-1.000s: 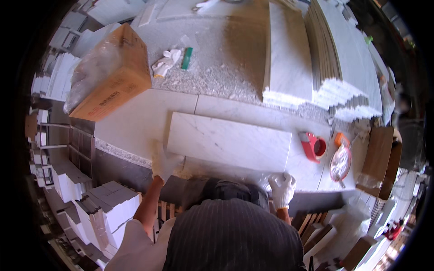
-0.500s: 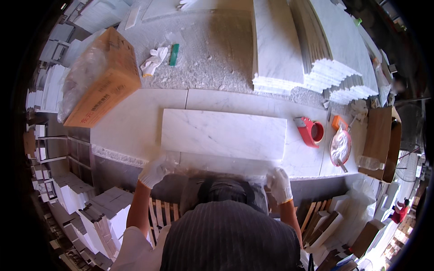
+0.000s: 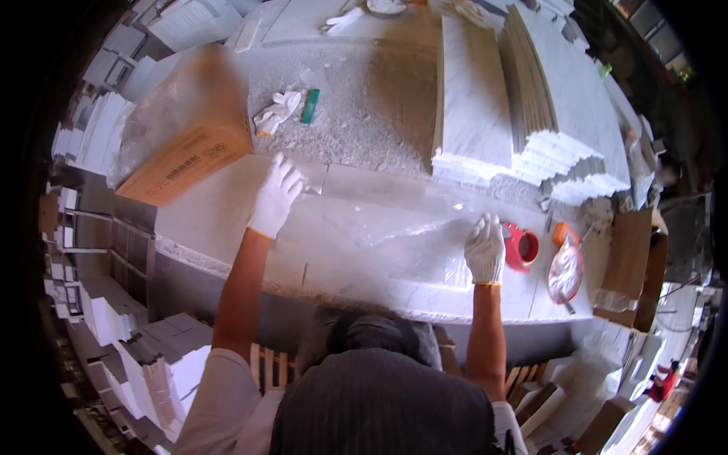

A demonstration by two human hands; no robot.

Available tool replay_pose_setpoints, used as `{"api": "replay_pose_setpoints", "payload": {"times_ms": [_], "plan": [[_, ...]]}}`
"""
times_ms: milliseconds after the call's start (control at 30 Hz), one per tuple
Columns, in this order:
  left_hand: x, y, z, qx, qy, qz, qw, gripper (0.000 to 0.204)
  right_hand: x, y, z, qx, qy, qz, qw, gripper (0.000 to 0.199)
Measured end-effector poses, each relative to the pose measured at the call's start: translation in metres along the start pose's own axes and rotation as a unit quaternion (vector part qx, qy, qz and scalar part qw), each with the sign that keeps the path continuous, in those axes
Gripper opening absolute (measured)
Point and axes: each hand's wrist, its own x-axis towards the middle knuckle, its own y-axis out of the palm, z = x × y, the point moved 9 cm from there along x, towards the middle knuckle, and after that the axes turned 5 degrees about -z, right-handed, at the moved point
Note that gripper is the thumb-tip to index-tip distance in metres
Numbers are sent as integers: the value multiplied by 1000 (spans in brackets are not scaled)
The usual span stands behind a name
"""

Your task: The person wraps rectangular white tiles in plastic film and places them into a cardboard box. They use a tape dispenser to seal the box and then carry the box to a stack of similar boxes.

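Note:
A clear plastic sheet (image 3: pixel 409 231) stretches between my hands over the white, grey-veined marble slab (image 3: pixel 356 250), blurring its outline. My left hand (image 3: pixel 276 197), in a white knit glove, is at the sheet's left end; it grips the film on the thumb side, while other fingers are partly extended. At the right end, my gloved right hand (image 3: pixel 485 249) has its fingers curled closed on the film. Just right of that hand lies a red tape dispenser (image 3: pixel 520 246).
An open cardboard box (image 3: pixel 189 163) with plastic film stands at left. Beyond lie a glove (image 3: pixel 277 114) and a green block (image 3: pixel 310 106). Stacked marble slabs (image 3: pixel 478 98) rise at far right. A red bowl of white paste (image 3: pixel 565 271) and another box (image 3: pixel 629 254) sit at right.
Both hands have moved away from my body, from the table's near edge to over the worktop, drawing the plastic sheet across the slab. The view has shifted slightly.

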Motion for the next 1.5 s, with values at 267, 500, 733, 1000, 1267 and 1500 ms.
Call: {"api": "replay_pose_setpoints", "payload": {"times_ms": [267,500,733,1000,1267,1500], "plan": [[-126,100,61,610,348,221,676,35,-106,50,-83,-782,-266,252,504,43],[-95,124,97,731,384,241,510,48,-81,65,-80,-826,-491,267,80,49],[-74,123,97,719,387,218,535,50,-7,51,33,-802,-397,127,429,47],[-67,120,87,699,414,197,549,45,-66,83,-26,-771,-477,262,332,42],[-40,77,53,723,384,103,565,32,-41,87,-10,-785,-462,178,372,23],[-32,58,37,740,375,102,548,31,-27,80,-7,-785,-442,162,403,21]]}}
